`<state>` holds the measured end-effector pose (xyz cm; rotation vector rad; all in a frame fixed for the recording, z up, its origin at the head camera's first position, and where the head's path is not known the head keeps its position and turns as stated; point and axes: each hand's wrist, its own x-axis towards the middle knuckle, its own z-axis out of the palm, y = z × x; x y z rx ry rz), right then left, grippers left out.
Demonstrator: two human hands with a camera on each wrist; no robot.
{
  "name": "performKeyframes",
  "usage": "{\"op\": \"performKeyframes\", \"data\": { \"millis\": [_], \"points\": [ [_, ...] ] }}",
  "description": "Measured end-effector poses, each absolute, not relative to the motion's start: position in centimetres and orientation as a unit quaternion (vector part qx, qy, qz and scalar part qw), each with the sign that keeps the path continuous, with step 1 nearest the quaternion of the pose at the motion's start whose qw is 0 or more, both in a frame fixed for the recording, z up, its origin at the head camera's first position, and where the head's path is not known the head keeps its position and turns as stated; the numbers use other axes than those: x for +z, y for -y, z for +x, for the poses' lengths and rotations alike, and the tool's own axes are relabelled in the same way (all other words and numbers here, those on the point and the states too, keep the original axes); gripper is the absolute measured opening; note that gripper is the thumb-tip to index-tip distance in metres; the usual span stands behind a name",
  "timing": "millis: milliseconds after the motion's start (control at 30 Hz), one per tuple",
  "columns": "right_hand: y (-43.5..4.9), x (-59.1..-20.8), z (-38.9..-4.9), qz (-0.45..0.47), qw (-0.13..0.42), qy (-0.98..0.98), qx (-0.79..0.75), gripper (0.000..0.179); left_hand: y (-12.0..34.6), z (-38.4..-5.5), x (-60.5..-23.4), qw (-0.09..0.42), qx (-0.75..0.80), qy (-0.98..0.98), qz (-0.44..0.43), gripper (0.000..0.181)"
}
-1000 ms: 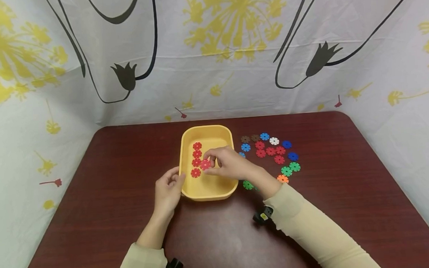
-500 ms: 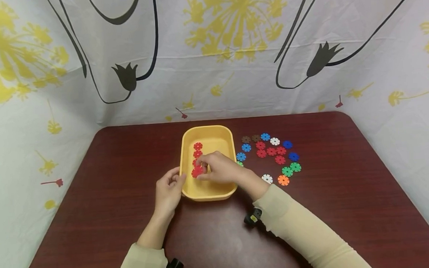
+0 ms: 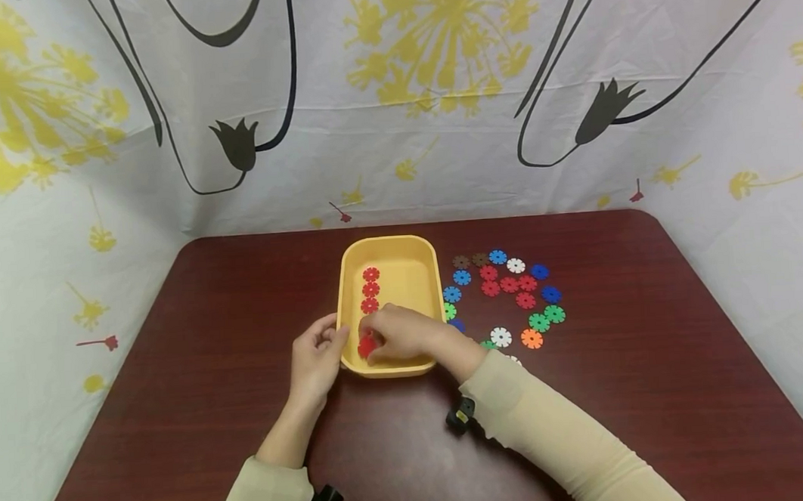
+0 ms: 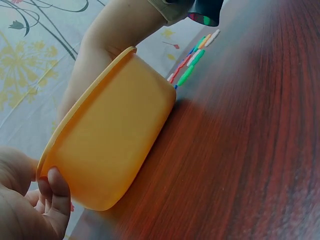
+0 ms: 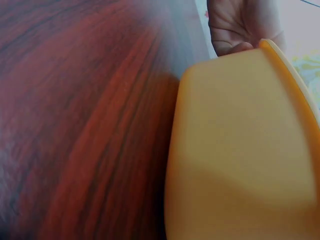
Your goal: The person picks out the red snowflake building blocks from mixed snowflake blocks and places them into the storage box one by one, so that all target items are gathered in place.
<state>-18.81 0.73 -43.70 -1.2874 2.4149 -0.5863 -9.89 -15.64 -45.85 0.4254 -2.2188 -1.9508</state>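
Note:
A yellow plastic tray (image 3: 402,269) stands on the dark red table. My left hand (image 3: 316,355) grips its left rim, thumb at the edge and fingers curled against the outer wall (image 4: 110,135). Inside the tray, my right hand (image 3: 403,332) pinches a red flower-shaped disc (image 3: 366,348) low over the floor near the front left corner. Further back, a column of red discs (image 3: 371,289) lies along the tray's left side. The right hand covers part of that column in the head view. In the right wrist view the tray wall hides the right hand's fingers.
Right of the tray, several notched discs lie on the table, among them red (image 3: 508,284), blue (image 3: 550,294), green (image 3: 538,322), orange (image 3: 532,339) and white (image 3: 501,337) ones. The right forearm overlaps some. A patterned cloth (image 3: 397,160) hangs behind the table.
My right hand has moved toward the tray's front left with the red disc, passing down along the column. The left hand has stayed on the rim.

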Motion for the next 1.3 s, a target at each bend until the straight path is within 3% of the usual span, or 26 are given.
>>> {"op": "performKeyframes", "data": {
  "millis": [233,700,1300],
  "points": [
    [-0.6,-43.8,-18.5,-0.444,0.174,-0.857,-0.198,0.02,15.7,-9.9,-45.9,0.074,-0.654,0.739,0.143,0.032],
    [-2.3,-43.2,-19.1,-0.456,0.125,-0.835,-0.28,0.023,15.7,-9.8,-45.8,0.071,-0.651,0.743,0.138,0.032],
    [-8.8,-40.7,-21.0,-0.396,-0.031,-0.831,-0.39,0.017,15.9,-9.9,-45.9,0.067,-0.65,0.744,0.141,0.033]
  ]
}}
